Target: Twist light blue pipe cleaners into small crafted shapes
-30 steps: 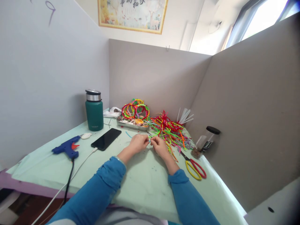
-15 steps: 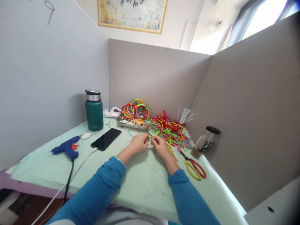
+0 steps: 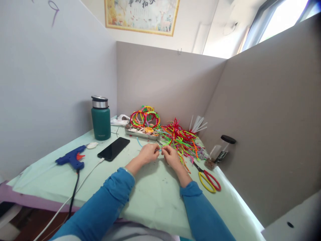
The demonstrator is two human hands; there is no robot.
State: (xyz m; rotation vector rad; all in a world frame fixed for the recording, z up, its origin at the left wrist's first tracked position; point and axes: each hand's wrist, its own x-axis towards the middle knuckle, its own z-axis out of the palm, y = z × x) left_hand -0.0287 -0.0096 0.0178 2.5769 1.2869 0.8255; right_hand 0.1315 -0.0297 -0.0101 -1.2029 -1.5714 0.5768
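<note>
Close together over the middle of the table, both my hands pinch a light blue pipe cleaner (image 3: 138,142). One end of it sticks out past my left hand (image 3: 149,152), whose fingers are closed on it. My right hand (image 3: 171,155) has thumb and fingertips pressed together at the short blue stretch between the hands. Most of the strip is hidden by my fingers. Just beyond lies a heap of coloured pipe cleaners (image 3: 179,135), red, green, orange and purple. Scissors (image 3: 209,180) with one red and one yellow handle lie right of my right wrist.
Behind my hands a metal tray (image 3: 141,135) holds small pieces, with coloured pipe cleaner rings (image 3: 145,117) on it. To the left are a phone (image 3: 114,149), a blue glue gun (image 3: 72,157) with cables, and a green bottle (image 3: 100,122). A black-lidded jar (image 3: 224,149) leans at right.
</note>
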